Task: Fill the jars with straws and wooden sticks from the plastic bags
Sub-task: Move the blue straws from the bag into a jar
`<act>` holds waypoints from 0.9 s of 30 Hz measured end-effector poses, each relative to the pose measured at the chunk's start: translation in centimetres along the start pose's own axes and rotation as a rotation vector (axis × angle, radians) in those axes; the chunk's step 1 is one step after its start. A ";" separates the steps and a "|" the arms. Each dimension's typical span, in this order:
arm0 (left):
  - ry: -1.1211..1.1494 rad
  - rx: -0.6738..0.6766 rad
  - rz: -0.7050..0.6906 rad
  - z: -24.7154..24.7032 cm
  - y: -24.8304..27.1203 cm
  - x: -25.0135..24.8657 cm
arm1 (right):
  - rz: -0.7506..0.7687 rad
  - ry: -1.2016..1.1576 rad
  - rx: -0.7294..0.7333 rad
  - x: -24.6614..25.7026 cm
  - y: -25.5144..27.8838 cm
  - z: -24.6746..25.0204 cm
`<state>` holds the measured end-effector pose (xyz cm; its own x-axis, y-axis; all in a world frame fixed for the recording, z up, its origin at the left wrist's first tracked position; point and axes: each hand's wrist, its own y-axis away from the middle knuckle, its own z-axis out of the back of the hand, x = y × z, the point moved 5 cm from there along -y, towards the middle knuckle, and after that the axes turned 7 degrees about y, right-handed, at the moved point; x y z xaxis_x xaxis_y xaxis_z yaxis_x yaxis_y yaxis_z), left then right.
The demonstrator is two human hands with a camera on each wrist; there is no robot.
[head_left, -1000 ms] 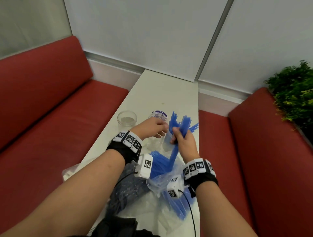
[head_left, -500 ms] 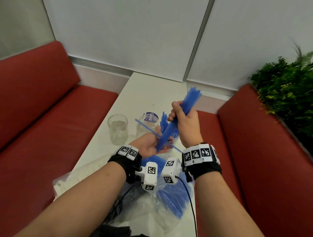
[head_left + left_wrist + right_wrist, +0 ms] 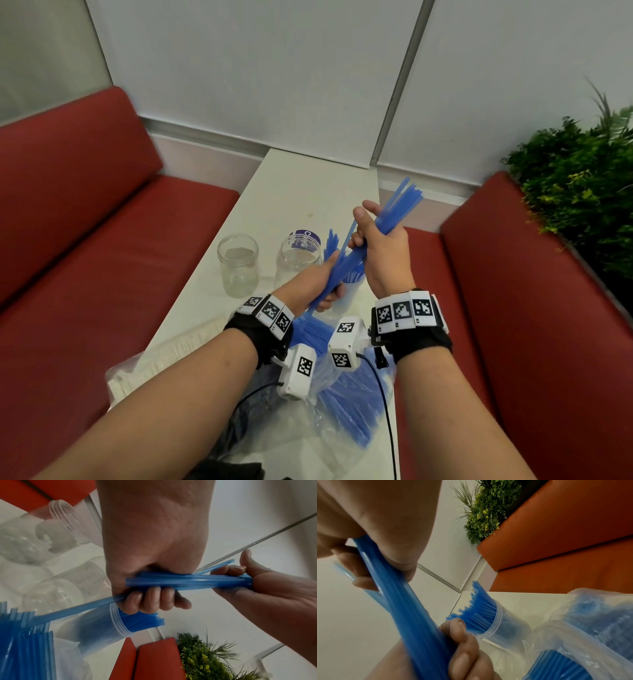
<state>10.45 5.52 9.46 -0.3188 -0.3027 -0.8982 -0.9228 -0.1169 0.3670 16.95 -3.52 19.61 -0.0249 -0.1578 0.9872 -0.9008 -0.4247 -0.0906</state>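
Both hands hold one bundle of blue straws (image 3: 346,265) slanted above the table. My right hand (image 3: 380,246) grips its upper part, and the tips fan out past the thumb. My left hand (image 3: 318,289) curls round the lower end (image 3: 188,581). Behind the hands stands a clear jar (image 3: 102,626) packed with blue straws (image 3: 481,609). To its left stand two clear jars with no straws, one (image 3: 238,265) far left and one (image 3: 296,262) by a purple label. A clear plastic bag (image 3: 346,404) of blue straws lies under my wrists.
A bag of pale wooden sticks (image 3: 164,356) lies at the near left of the narrow white table (image 3: 308,185). Red benches (image 3: 102,246) flank both sides. A green plant (image 3: 579,178) sits at the far right. A dark crumpled bag (image 3: 239,428) lies near me.
My right hand lifted the straw bundle up from beside the jars. My left hand left the jar and now grips the bundle's lower end, gathering in a stray straw.
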 end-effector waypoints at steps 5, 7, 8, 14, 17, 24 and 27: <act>0.010 -0.023 0.009 0.7 -0.2 0.0 | -0.076 0.043 0.035 0.1 -0.4 0.1; 0.020 -0.025 0.013 0.9 -0.2 0.1 | -0.078 0.093 0.058 0.1 -0.5 0.0; 0.027 -0.033 0.011 1.0 -0.3 0.1 | -0.070 0.128 0.061 0.2 -0.5 -0.1; 0.052 -0.221 0.092 3.6 -0.7 1.9 | 0.054 0.077 0.008 2.2 -0.7 -0.5; 0.362 -0.181 0.293 4.9 -0.2 4.4 | 0.145 0.056 0.033 4.0 -1.0 -1.0; 0.829 0.006 0.252 2.7 -1.1 3.6 | 0.154 0.147 0.037 2.4 0.2 -2.2; 0.611 0.081 0.286 2.2 -0.7 3.4 | 0.137 0.118 0.018 1.8 0.3 -2.1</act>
<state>9.50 6.62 5.63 -0.3951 -0.7939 -0.4622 -0.8413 0.1107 0.5291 15.68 -2.07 21.66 -0.1983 -0.1097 0.9740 -0.8778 -0.4222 -0.2262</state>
